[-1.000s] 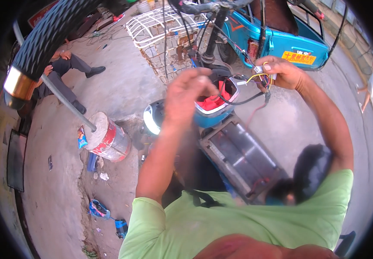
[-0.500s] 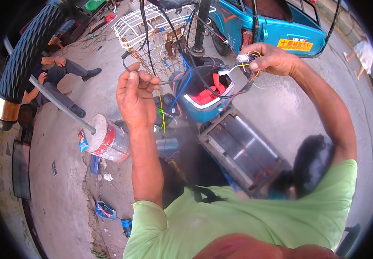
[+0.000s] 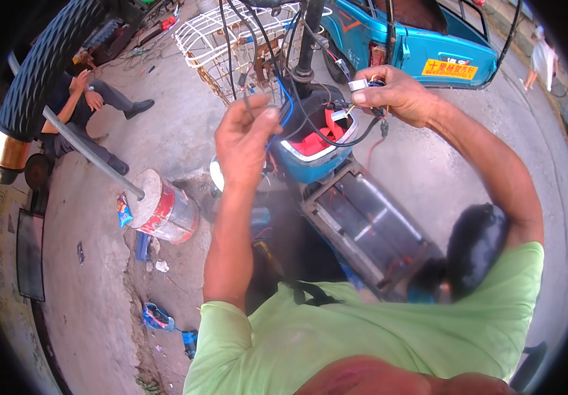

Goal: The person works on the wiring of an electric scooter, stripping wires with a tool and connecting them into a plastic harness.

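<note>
My left hand (image 3: 243, 141) is closed, thumb and forefinger pinched together at thin wires. A blue wire (image 3: 288, 108) loops up right beside those fingertips. My right hand (image 3: 395, 97) grips a white plug connector (image 3: 358, 85) with several coloured wires behind it, near the thumb. Just below hangs a second, smaller white connector (image 3: 340, 114). A black cable (image 3: 336, 146) curves in front of the blue scooter compartment (image 3: 313, 170), which has red cloth (image 3: 320, 138) inside. The exact wires in my left fingers are partly hidden.
An open battery box (image 3: 369, 227) lies below the compartment. At left stand a handlebar grip (image 3: 50, 72) and a concrete-filled bucket (image 3: 165, 210) with a pole. Behind are a white wire basket (image 3: 231, 49), a blue three-wheeler (image 3: 415, 52) and a seated person (image 3: 83, 112).
My left hand has moved right, its fingers closing beside the blue wire. The right hand has turned slightly, and the white connector it holds has shifted left. The seated person's hand is raised.
</note>
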The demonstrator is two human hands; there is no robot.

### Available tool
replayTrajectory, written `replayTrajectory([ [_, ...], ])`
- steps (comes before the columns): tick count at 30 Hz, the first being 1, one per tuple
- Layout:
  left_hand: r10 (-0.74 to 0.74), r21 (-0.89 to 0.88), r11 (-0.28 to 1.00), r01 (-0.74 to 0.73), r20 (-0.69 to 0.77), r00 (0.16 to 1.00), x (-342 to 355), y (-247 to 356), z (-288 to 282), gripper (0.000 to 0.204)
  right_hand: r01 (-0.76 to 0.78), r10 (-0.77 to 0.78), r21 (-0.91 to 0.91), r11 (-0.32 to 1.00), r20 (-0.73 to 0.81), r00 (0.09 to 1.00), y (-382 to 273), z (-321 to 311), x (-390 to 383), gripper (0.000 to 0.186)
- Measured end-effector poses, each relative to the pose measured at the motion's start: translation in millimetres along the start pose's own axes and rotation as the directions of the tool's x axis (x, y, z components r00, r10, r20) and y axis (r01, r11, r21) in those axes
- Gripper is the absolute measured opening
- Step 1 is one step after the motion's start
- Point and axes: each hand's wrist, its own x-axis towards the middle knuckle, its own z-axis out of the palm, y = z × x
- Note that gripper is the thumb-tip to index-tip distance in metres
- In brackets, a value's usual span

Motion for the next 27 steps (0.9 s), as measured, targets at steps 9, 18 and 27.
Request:
replayTrajectory([
  [9,-0.189,0.304,0.952,0.042,0.473,0.860,38.8,18.0,51.8,0.028,0.118,-0.116,-0.098,0.988,0.027,0.993,-13.8,7.6,-9.0,0.030],
  [18,-0.056,0.203,0.978,-0.043,0.456,0.888,42.6,8.0,46.5,0.020,0.185,-0.184,-0.001,0.983,0.056,0.981,-11.2,7.2,-2.2,0.036],
  [27,0.123,0.385,0.885,-0.262,0.350,0.929,51.9,16.2,41.7,0.023,0.237,-0.287,-0.364,0.901,-0.089,0.954,-12.6,-0.2,-0.3,0.046],
])
